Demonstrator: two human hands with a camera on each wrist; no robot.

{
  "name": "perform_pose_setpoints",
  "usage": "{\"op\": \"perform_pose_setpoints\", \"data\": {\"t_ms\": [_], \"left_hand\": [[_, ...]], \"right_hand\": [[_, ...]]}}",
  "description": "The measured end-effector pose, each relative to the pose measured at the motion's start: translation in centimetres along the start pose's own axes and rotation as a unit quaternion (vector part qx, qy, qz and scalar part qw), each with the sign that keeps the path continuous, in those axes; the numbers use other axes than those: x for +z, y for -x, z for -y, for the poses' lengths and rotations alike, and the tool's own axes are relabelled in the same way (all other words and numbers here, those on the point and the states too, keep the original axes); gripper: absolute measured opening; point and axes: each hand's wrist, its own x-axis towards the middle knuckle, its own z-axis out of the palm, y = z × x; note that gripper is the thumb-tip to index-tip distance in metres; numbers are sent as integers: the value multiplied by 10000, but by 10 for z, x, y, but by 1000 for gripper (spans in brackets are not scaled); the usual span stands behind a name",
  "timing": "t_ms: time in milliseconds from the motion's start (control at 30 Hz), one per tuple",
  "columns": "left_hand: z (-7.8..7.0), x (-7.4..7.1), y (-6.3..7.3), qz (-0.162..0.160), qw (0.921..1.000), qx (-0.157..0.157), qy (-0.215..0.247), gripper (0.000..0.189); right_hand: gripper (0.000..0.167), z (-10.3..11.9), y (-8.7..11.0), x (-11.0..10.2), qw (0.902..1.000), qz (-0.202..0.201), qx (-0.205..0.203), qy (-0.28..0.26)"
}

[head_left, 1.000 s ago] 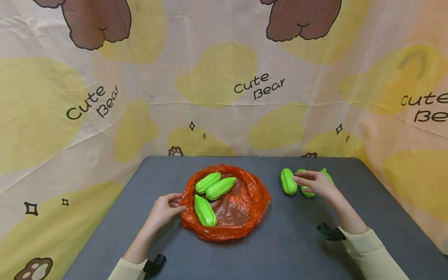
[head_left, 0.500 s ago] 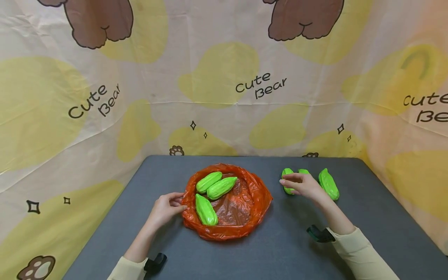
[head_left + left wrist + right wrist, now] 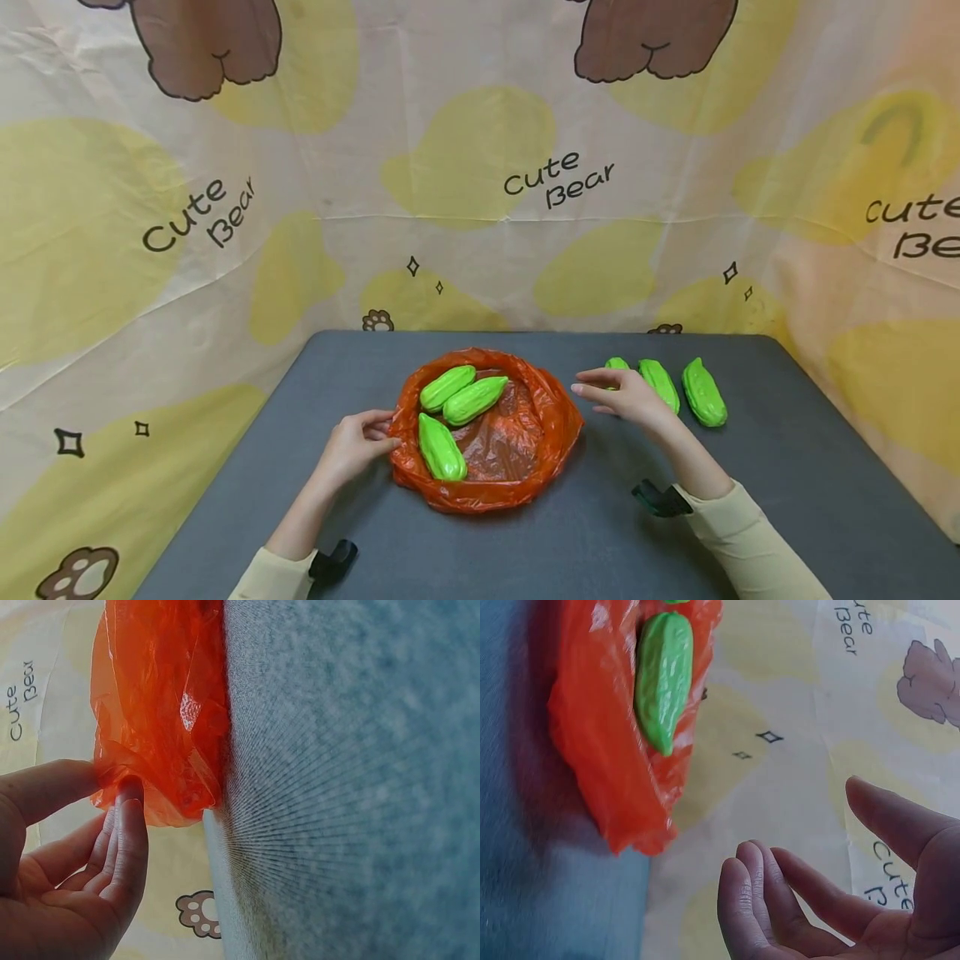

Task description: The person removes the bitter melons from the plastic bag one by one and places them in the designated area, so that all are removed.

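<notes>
A printed cloth (image 3: 465, 183) fills the upper frame behind a grey table (image 3: 525, 554); right of centre, the right hand (image 3: 628, 398), holding nothing with its fingers loosely bent, hides part of the leftmost of three green vegetables (image 3: 662, 385); the left hand (image 3: 348, 446) pinches the left rim of a red bag (image 3: 487, 497) mid-frame; the bag is thin, shiny, crumpled plastic, its mouth a rough ring; three more ridged, oblong vegetables (image 3: 442, 450) lie in its left half, two slanting toward the upper right, the lowest with its tapered tip toward the upper left.
</notes>
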Motion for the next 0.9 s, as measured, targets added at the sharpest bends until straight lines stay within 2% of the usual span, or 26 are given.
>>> {"op": "perform_pose_setpoints", "data": {"t_ms": [600, 900], "left_hand": [[-4, 1, 1, 15, 9999, -104, 66, 45], [-4, 1, 2, 18, 9999, -103, 58, 45]], "right_hand": [[52, 15, -10, 35, 9989, 357, -191, -251], [49, 23, -13, 55, 9987, 452, -250, -54]]}}
